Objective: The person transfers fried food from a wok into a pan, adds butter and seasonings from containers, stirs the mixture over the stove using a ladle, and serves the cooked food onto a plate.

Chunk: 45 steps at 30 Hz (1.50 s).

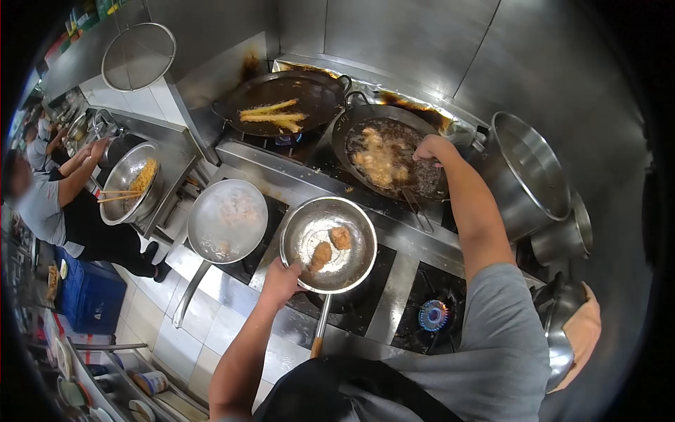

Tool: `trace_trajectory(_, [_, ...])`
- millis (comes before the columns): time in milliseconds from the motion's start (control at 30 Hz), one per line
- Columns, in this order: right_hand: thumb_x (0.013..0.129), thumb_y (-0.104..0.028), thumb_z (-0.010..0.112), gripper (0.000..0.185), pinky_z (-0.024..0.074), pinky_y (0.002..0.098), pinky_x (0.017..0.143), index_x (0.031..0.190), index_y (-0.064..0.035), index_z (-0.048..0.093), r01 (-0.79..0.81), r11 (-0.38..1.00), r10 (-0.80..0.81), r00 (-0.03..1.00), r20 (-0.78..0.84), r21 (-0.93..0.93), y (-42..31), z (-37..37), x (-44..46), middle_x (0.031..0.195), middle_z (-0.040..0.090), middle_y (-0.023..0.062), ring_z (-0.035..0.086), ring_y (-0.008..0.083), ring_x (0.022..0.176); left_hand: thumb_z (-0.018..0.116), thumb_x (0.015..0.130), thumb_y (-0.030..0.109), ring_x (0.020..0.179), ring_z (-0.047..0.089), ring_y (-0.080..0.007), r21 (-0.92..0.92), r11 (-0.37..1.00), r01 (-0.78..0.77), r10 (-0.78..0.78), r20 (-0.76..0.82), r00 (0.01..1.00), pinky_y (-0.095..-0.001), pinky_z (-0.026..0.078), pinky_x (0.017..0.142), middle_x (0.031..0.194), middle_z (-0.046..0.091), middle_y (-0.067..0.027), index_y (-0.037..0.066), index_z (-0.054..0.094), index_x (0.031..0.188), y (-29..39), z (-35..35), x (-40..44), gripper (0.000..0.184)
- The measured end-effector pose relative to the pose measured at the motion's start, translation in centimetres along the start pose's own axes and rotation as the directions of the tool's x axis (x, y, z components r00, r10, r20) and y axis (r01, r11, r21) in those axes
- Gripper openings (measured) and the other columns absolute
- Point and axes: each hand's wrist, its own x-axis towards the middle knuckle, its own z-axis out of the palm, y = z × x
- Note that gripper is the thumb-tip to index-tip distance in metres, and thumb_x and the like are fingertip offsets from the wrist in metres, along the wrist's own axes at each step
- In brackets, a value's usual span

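Observation:
My left hand (283,281) grips the rim of a shiny metal colander (357,270) with a perforated bottom. Two browned fried pieces (340,238) lie inside it, and a wood-tipped handle (321,329) sticks out below. Over the right side of a wok (340,141) of bubbling oil, my right hand (434,149) is closed with its fingers pointing down. Whatever it may pinch cannot be made out. Pale golden pieces (380,158) fry in that oil. A wire-handled tool (416,209) leans over the wok's front edge, apart from my right hand.
Another wok (235,98) holds long yellow strips (271,114). A pan (204,225) with whitish contents stands left of the colander. A burner (433,316) burns uncovered at front right. Tall steel pots (527,204) stand right. At left, a person (46,204) works near a bowl (144,200).

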Motion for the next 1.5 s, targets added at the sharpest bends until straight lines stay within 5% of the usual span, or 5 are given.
trace_trajectory(267, [0.074, -0.021, 0.067, 0.03, 0.0547, 0.0397, 0.083, 0.1, -0.0059, 0.073, -0.011, 0.971, -0.073, 0.938, -0.338, -0.239, 2.6, -1.7, -1.5, 0.112, 0.07, 0.0127, 0.067, 0.0315, 0.103, 0.052, 0.088, 0.006, 0.079, 0.07, -0.0253, 0.0, 1.0, -0.011, 0.011, 0.069, 0.998, -0.0362, 0.063, 0.065, 0.099, 0.065, -0.0185, -0.01, 0.053, 0.115, 0.5, 0.4, 0.7, 0.032])
trace_trajectory(633, [0.075, -0.032, 0.076, 0.048, 0.0514, 0.0416, 0.052, 0.108, 0.0019, 0.067, 0.028, 0.995, -0.033, 0.998, 0.052, 0.1, -2.8, 0.1, 0.4, 0.113, 0.065, 0.0138, 0.059, 0.0278, 0.067, 0.055, 0.087, 0.007, 0.082, 0.069, -0.0237, 0.054, 0.998, -0.021, 0.021, -0.001, 1.0, -0.0356, 0.061, 0.063, 0.099, 0.065, -0.0184, -0.011, 0.055, 0.113, -0.3, 0.3, 1.7, 0.032])
trace_trajectory(1167, [0.072, -0.035, 0.072, 0.042, 0.0537, 0.0425, 0.083, 0.096, -0.0007, 0.07, 0.212, 0.968, -0.246, 0.91, -0.334, -0.136, 2.1, -1.5, -10.7, 0.099, 0.07, 0.019, 0.067, 0.0334, 0.099, 0.052, 0.09, 0.01, 0.083, 0.069, -0.0271, -0.04, 0.999, 0.02, -0.016, 0.091, 0.996, -0.039, 0.063, 0.064, 0.103, 0.064, -0.0187, -0.009, 0.052, 0.118, 1.5, 2.8, 4.0, 0.035])
trace_trajectory(1333, [0.076, -0.04, 0.076, 0.043, 0.0444, 0.0332, 0.041, 0.08, 0.002, 0.066, 0.372, 0.917, -0.355, 0.926, -0.126, 0.145, 4.0, -2.1, -14.3, 0.056, 0.053, 0.0075, 0.053, 0.0182, 0.043, 0.052, 0.09, 0.01, 0.083, 0.069, -0.0286, -0.042, 0.999, 0.021, -0.017, 0.099, 0.995, -0.0409, 0.063, 0.065, 0.103, 0.062, -0.0187, -0.011, 0.051, 0.119, 1.1, 2.8, 3.7, 0.036])
trace_trajectory(1500, [0.076, -0.043, 0.075, 0.048, 0.0473, 0.0345, 0.048, 0.079, 0.0047, 0.065, 0.445, 0.879, -0.455, 0.89, 0.026, 0.169, 2.4, 0.9, -17.3, 0.058, 0.054, 0.0067, 0.056, 0.019, 0.049, 0.05, 0.092, 0.012, 0.083, 0.07, -0.0266, -0.026, 0.999, 0.021, -0.019, 0.089, 0.996, -0.0407, 0.063, 0.068, 0.104, 0.065, -0.0175, -0.006, 0.05, 0.122, 1.5, 3.0, 3.0, 0.034])
